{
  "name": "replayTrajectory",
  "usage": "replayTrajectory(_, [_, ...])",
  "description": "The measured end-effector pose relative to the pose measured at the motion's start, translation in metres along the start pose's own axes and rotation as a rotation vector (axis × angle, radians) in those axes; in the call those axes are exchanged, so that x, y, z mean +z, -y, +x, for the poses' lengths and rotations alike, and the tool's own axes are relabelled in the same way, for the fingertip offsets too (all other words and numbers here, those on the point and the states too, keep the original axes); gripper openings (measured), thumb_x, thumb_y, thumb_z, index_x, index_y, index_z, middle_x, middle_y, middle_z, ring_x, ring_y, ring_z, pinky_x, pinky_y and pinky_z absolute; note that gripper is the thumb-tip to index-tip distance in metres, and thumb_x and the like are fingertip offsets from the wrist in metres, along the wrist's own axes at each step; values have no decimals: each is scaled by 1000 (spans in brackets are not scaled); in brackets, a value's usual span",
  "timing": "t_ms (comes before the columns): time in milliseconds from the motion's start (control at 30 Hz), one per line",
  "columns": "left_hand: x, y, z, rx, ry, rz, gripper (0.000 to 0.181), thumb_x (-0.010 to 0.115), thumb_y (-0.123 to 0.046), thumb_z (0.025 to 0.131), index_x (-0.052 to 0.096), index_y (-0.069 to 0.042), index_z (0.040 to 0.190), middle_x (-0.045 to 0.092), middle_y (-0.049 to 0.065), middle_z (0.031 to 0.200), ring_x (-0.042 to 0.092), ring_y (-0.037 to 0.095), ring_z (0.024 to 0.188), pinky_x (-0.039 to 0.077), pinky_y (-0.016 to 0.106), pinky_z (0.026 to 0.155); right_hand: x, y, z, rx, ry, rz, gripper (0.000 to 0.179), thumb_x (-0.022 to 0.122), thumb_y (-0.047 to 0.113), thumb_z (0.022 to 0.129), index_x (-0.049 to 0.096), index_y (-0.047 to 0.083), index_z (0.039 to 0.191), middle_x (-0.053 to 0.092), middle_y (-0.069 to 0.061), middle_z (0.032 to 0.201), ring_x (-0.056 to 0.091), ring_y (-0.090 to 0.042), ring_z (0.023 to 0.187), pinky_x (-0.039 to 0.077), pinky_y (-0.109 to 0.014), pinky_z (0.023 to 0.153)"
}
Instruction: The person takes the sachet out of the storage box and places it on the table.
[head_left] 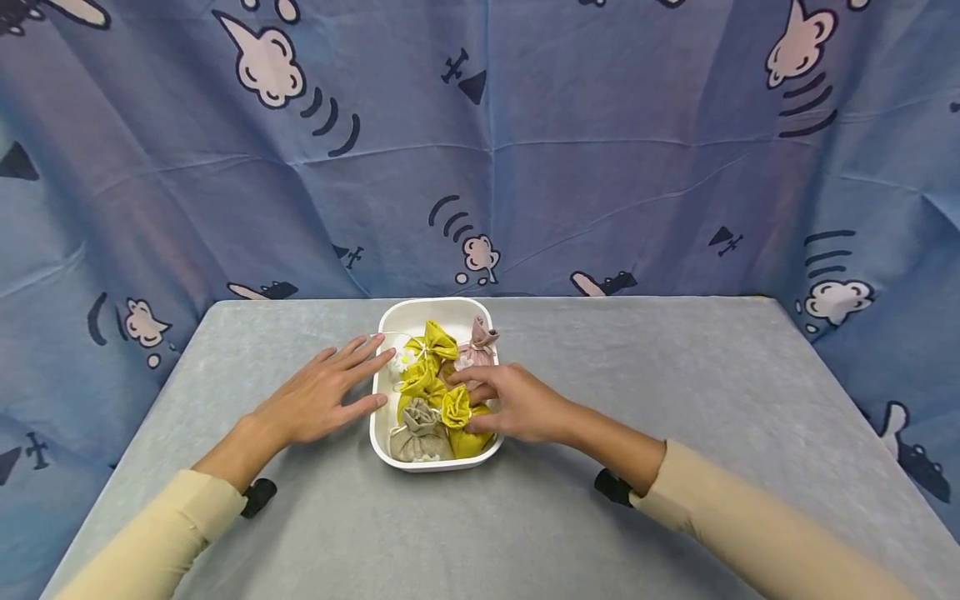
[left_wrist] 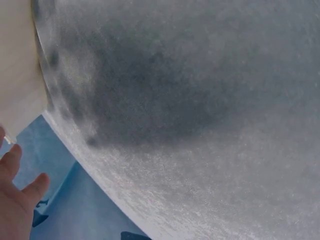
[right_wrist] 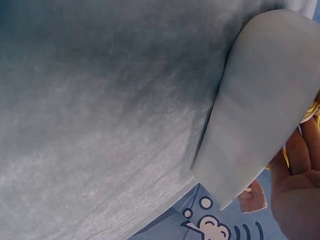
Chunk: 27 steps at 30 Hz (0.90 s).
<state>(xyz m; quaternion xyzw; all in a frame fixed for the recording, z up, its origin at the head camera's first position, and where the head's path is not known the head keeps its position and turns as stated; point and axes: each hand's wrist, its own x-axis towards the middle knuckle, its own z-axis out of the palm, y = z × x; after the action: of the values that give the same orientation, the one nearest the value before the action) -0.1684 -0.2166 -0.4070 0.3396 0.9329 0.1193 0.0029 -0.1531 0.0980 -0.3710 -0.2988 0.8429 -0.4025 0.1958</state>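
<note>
A white plastic tub (head_left: 437,467) holds several small drawstring pouches. My right hand (head_left: 521,404) reaches over its right rim, thumb and fingers curled about the neck of the front-right yellow pouch (head_left: 468,443). My left hand (head_left: 318,396) is at the left rim, fingers spread and fairly straight, holding no pouch. Beside the gripped pouch lies a grey-beige pouch (head_left: 420,437). Farther back are more yellow pouches (head_left: 435,342) and a pink pouch (head_left: 480,337). In the right wrist view the tub wall (right_wrist: 260,100) hides most of the contents; the right fingers (right_wrist: 298,155) reach over its edge.
The tub stands on a grey cloth-covered table (head_left: 660,358), near its back edge. A blue patterned curtain (head_left: 600,150) hangs behind and beside the table. A dark wrist device (head_left: 258,497) sits below the left cuff, another (head_left: 613,487) below the right.
</note>
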Motion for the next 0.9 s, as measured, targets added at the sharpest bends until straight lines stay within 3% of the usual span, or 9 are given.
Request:
replayTrajectory(333, [-1,0,1,-5,7,4,68,48,-54,101,33,-19,158,26,8,163,26,38,147,28,63,110,2,-3,0,-9,-19,1,51,79,0,81,63,3,130,75,-3,104,70,-15,101,55,-36,90])
replayTrajectory(900, [-2,-2,2,-11,17,-3,69,48,-54,101,33,-18,157,25,8,163,25,38,147,28,63,110,-12,2,-5,-116,-64,60,34,74,-5,83,67,-2,116,76,-10,101,72,-21,99,55,-37,90])
